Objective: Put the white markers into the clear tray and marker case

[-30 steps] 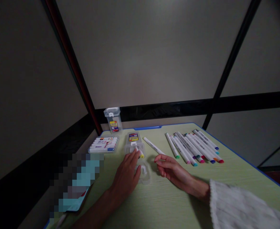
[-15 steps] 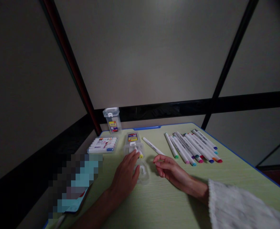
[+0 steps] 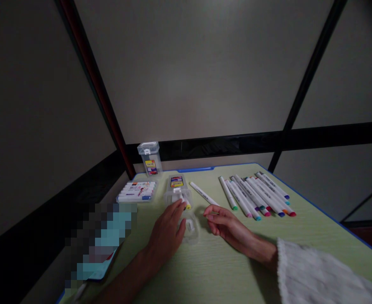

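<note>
A clear plastic case [image 3: 178, 194] with a yellow label lies on the table, its lid [image 3: 190, 231] swung open toward me. Inside it are a few markers, one with a yellow cap [image 3: 188, 207]. My left hand [image 3: 167, 223] reaches over the open end, fingers stretched out, fingertips at the marker ends and thumb over the lid; a dark cap shows under the fingertips. My right hand [image 3: 222, 224] hovers right of the lid, loosely curled, with nothing visible in it. Just behind it lies a single white marker [image 3: 203, 193], its near end hidden by the hand.
Several white markers with coloured caps [image 3: 257, 196] are spread at the right. A flat pack of markers [image 3: 137, 192] lies at the left, with an upright clear case [image 3: 151, 159] behind. A pixelated device [image 3: 105, 249] lies at the left edge. A wall stands behind the table [image 3: 230, 270].
Both hands hold nearly the same pose. A dark cap shows more plainly under my left fingertips, beside the yellow one. The view has shifted very slightly.
</note>
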Motion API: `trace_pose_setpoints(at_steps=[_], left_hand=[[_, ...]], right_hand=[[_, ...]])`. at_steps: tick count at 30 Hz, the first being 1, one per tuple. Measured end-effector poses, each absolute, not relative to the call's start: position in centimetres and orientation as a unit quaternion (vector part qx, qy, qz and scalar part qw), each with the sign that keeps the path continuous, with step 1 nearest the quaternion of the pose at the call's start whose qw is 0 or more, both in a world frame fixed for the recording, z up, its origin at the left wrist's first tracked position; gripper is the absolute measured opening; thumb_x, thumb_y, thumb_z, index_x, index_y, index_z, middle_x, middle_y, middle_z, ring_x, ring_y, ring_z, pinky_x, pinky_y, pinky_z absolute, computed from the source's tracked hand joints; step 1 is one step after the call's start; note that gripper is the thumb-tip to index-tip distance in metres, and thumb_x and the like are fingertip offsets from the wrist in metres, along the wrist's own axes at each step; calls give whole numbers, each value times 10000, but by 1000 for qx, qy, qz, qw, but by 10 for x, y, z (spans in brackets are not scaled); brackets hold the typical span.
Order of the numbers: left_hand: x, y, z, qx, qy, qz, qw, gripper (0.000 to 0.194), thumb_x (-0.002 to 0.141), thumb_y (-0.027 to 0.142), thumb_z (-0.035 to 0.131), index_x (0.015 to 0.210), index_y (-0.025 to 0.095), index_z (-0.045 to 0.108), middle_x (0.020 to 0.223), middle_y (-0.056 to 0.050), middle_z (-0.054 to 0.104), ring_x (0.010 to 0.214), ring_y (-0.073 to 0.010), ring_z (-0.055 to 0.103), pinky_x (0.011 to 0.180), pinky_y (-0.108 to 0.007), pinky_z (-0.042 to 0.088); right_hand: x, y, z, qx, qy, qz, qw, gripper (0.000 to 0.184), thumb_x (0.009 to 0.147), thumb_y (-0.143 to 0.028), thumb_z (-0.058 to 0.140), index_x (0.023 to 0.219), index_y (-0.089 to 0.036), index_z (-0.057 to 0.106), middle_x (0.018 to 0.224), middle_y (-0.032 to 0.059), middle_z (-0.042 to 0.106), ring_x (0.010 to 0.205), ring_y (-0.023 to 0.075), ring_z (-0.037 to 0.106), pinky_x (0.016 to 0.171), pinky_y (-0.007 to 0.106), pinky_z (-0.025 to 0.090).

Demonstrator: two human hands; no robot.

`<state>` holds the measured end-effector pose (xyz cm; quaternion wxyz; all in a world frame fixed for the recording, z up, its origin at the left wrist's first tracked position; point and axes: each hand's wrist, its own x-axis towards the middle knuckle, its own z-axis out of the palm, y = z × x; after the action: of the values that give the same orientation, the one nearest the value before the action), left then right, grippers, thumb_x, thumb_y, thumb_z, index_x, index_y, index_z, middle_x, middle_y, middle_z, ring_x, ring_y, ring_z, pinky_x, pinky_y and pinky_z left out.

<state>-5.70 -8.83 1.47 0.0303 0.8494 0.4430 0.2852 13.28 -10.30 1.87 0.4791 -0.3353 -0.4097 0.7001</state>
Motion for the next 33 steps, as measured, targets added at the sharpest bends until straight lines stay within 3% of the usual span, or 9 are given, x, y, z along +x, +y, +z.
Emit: trace_pose_setpoints(at_steps=[6,13,21,27,33], left_hand=[[-58,-89,15,849,444,285,28,418,799,153,397,1214,143,446,1263,-119,480,1172,-215,446,979,-408,392],[-58,-89,13,849,442,288,18,420,802,154,404,1222,167,430,1277,-109,459,1181,-212,433,983,-406,388],[-57,-90,16,841,436,319,5,375,782,143,412,1150,167,482,1191,-103,512,1113,-216,478,946,-400,417],[-57,-92,18,843,420,335,-11,342,801,141,397,1136,170,462,1142,-92,520,1079,-204,482,930,-377,422],[-56,-93,18,825,426,369,-45,346,781,127,420,1123,178,421,1132,-95,475,1081,-216,449,933,-392,402]], right_hand=[[132,-100,16,-355,-501,628,478,190,634,-283,662,696,-178,516,478,-75,452,431,68,372,447,215,244],[137,-104,14,-418,-695,396,431,86,752,-202,529,679,-196,485,569,-40,451,518,105,393,481,231,280],[148,-100,15,-492,-804,91,322,171,737,-98,432,854,-191,516,902,67,540,869,216,486,752,336,386],[158,-91,10,-590,-777,-69,208,264,775,-183,466,1034,-157,514,1166,125,479,1080,271,415,848,377,360],[165,-83,-1,-626,-750,-143,155,373,828,-334,448,1140,-133,480,1288,176,411,1221,340,279,904,457,302]])
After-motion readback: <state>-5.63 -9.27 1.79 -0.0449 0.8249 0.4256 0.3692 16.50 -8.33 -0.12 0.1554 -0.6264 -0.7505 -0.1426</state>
